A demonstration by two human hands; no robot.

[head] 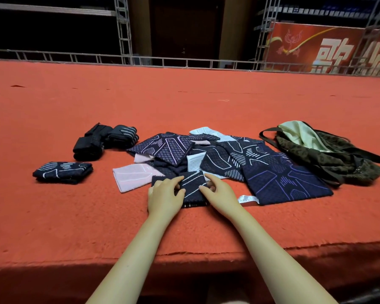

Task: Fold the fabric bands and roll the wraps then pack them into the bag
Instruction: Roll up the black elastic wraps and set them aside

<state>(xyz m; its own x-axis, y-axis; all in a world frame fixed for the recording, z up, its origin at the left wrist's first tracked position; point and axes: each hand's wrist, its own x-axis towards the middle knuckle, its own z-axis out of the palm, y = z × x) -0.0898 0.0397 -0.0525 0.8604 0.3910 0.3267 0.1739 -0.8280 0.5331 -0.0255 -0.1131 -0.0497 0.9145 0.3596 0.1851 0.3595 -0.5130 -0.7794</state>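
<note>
Both bare hands were down on a small dark band (192,189) with white lines, which lay on the red carpeted counter (184,110) at the near edge of a loose pile of bands (206,156). The left hand (165,197) rested on the band's left part, fingers bent loosely over the cloth with the fingertips pressing into it, its grip neither spread wide nor closed tight. The right hand (219,194) sat on the band's right edge, index finger stretched forward along the cloth, thumb angled in toward the middle and the other fingers tucked at the edge; whether they had the cloth pinched I could not tell. The pile behind held dark blue patterned pieces mixed with pale pink and white ones, overlapping every which way, and a large dark blue piece (285,183) with purple lines lay flat at its right side, a white label (248,199) showing at its near corner. Left of the pile, well apart, a folded dark band (63,172) with white lines sat by itself. Farther back on the left stood a cluster of black rolled wraps (103,140), touching one another. At the right, just beside the pile, slumped an olive patterned bag (329,154) with a pale green lining showing at its open mouth and dark straps trailing over the counter. Metal trusses and a red banner (329,49) stood beyond the far edge.
</note>
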